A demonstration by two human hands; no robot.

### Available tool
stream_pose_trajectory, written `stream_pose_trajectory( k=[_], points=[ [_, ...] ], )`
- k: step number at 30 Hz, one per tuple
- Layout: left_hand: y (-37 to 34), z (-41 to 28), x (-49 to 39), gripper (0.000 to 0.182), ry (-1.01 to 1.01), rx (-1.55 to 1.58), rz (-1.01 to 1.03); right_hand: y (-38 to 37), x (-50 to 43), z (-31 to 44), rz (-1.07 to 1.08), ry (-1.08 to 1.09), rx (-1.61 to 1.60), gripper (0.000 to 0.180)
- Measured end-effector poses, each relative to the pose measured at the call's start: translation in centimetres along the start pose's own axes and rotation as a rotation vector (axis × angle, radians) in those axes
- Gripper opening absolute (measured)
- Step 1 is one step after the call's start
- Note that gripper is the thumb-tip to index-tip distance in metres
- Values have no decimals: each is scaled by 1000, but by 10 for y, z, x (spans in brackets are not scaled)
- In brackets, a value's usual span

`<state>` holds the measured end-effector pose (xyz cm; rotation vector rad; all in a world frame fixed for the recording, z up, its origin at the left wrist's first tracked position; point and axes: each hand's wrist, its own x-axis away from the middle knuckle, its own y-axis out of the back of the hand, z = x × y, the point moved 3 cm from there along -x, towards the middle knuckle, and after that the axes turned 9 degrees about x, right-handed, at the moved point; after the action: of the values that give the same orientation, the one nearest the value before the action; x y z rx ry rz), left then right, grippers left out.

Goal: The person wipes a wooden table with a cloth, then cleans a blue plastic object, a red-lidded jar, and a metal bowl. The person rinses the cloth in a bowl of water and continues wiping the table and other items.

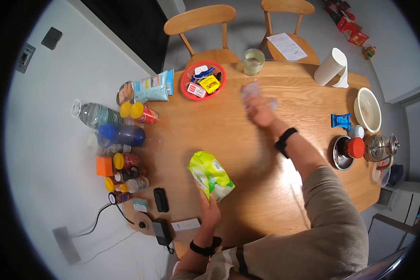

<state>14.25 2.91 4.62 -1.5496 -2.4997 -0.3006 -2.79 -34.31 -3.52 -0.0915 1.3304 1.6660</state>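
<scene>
My left hand (210, 210) grips the lower end of a bright green and yellow plastic packet (210, 175) over the near part of the wooden table (231, 140). Across the table, my right hand (260, 109) is blurred, arm stretched forward and palm down. Under its fingers lies a greyish-pink cloth (250, 90), also blurred, pressed against the tabletop. Just beyond the cloth stands a glass jar (253, 62) of pale liquid. To its left sits a red plastic basket (187, 91) holding small packets and a blue item.
Bottles, yellow-lidded canisters (145, 112) and a blue plastic bottle (122, 134) crowd the left edge by the wall. At the right are a paper towel roll (330, 68), a cream basin (367, 110), a steel bowl (337, 159) and a glass teapot (374, 148). Two wooden chairs (203, 19) stand beyond.
</scene>
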Motion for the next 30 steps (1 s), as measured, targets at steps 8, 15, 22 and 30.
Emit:
stream_pose_trajectory(
  k=[8, 15, 22, 30],
  points=[
    [7, -36, -22, 62, -102, -16, -82, -23, 82, 211, 799, 293, -328, 42],
    [33, -14, -86, 67, -220, -156, -181, 68, 28, 73, 291, -282, -208, 45],
    [41, 12, -131, 78, -189, -269, -263, 44, 40, 75, 309, -164, 161, 49],
    [29, -39, -108, 105, -186, -578, -368, 81, 45, 62, 385, 32, -5, 44]
  ],
)
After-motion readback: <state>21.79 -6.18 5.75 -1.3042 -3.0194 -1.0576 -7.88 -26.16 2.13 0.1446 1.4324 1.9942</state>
